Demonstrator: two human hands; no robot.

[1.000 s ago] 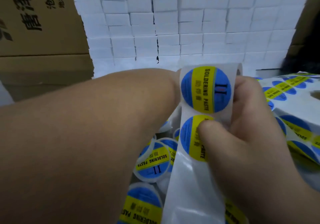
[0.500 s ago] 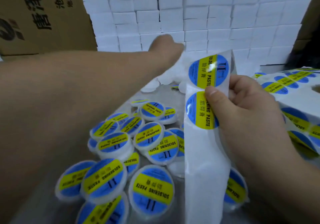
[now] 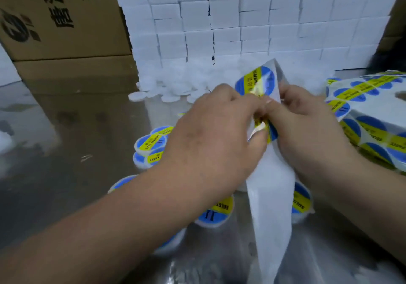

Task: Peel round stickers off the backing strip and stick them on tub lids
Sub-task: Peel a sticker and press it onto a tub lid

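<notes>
My right hand (image 3: 307, 127) grips a white backing strip (image 3: 272, 207) that hangs down over the metal table. A blue and yellow round sticker (image 3: 257, 81) sits at the strip's top end. My left hand (image 3: 215, 134) pinches the edge of a lower sticker (image 3: 271, 131) on the strip, right against my right thumb. Several white tubs with stickered lids (image 3: 149, 145) lie on the table under and beside my hands. Plain white tubs (image 3: 175, 86) are heaped further back.
A large roll of the same stickers (image 3: 373, 116) lies at the right. White boxes (image 3: 241, 20) are stacked in a wall at the back. Brown cartons (image 3: 61, 20) stand at the left. The table surface (image 3: 87, 130) is shiny metal.
My left hand has come back from the plain tubs at the rear to the strip and now pinches a sticker. The strip has tilted and its top has bent.
</notes>
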